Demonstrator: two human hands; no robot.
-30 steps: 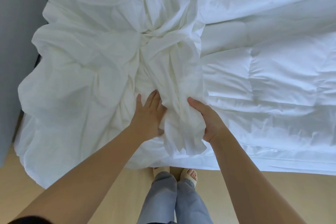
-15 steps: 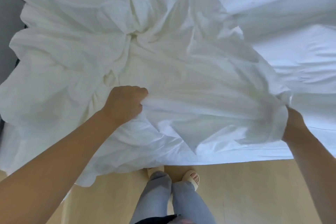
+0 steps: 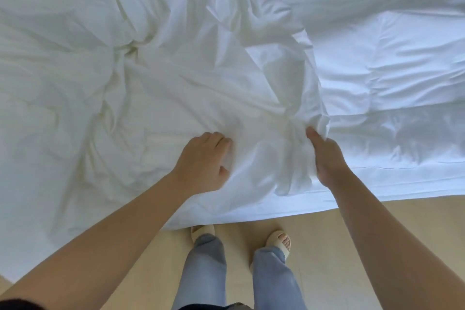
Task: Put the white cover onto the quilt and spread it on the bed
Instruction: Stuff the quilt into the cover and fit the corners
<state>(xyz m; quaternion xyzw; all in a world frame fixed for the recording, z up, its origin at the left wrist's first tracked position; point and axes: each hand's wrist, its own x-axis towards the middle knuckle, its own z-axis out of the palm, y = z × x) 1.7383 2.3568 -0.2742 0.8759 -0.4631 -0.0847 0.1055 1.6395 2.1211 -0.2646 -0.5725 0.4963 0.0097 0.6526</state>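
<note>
A: Logging the white cover [image 3: 176, 70]. Lying where?
B: Lying crumpled in heaped folds left of the quilt [image 3: 392, 78], meeting it along a bunched edge and leaving the quilt's stitched right part bare.
A: Checking the hands?
B: Seeing the left hand [image 3: 201, 161] well left of the quilt's bare part, knuckles up, fingers curled down into the cover, thumb tucked against a fold, gripping fabric. Seeing the right hand [image 3: 327, 158] just beside the quilt's bare part, thumb lying along the bunched edge and clutching that edge.
A: Noting anything in the way?
B: Noting cover folds hiding the right hand's other fingers. Not being able to tell how far the quilt is reaching beneath the cover.
A: Recording surroundings?
B: Recording a pale wooden floor [image 3: 364, 246] just below the quilt's near edge, with legs in light blue jeans [image 3: 201, 272] and beige slippers [image 3: 279, 240] standing on it, near that edge.
</note>
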